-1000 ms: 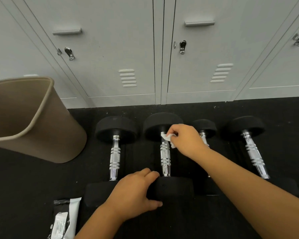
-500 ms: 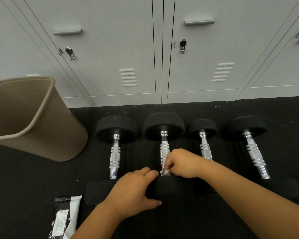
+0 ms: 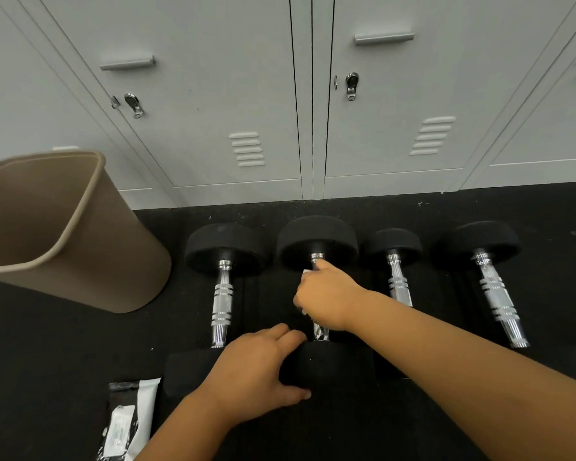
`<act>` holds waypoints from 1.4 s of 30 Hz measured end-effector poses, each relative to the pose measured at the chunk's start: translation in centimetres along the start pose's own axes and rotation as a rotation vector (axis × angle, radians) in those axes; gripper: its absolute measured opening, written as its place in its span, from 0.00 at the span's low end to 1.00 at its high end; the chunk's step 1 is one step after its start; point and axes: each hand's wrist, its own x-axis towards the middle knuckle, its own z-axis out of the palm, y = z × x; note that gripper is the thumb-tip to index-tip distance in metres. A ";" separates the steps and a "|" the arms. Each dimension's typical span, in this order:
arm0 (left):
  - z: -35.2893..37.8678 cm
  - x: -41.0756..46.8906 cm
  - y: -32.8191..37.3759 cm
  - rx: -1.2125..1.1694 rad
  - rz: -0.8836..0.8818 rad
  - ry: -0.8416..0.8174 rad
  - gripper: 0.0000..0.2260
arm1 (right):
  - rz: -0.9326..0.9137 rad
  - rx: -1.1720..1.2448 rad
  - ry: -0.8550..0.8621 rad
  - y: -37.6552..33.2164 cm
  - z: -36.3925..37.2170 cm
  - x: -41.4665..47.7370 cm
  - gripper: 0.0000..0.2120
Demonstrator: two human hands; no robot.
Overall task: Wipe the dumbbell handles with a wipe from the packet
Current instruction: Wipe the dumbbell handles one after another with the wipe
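Several black dumbbells with chrome handles lie side by side on the dark floor. My right hand (image 3: pixel 326 294) is wrapped around the handle of the second dumbbell from the left (image 3: pixel 317 242), with a white wipe (image 3: pixel 306 271) showing at the thumb. My left hand (image 3: pixel 256 371) grips that dumbbell's near black head (image 3: pixel 333 364). The leftmost dumbbell's handle (image 3: pixel 222 299) is bare. Two more handles (image 3: pixel 399 284) (image 3: pixel 497 299) lie to the right, partly hidden by my right forearm. The black and white wipe packet (image 3: pixel 127 420) lies at the bottom left.
A tan waste bin (image 3: pixel 67 234) stands on the floor to the left of the dumbbells. Grey metal lockers (image 3: pixel 213 111) with latches line the wall behind them.
My right hand with the wipe slid from the far end of the handle down to its near end, then back up toward the middle. My left hand stayed on the near head.
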 end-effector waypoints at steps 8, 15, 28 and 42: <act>0.1 0.0 0.0 -0.013 0.005 0.002 0.31 | 0.013 0.827 -0.146 1.1 -0.3 -2.8 0.13; 0.3 0.0 -0.1 -0.011 0.000 0.014 0.31 | 0.891 1.370 0.658 0.8 3.1 -0.9 0.14; 0.6 0.1 -0.3 0.000 0.014 0.022 0.31 | 1.340 1.950 0.632 0.7 4.9 0.7 0.13; 0.6 0.1 -0.1 0.008 0.007 0.023 0.30 | 0.947 1.973 -0.238 2.6 5.2 -1.7 0.13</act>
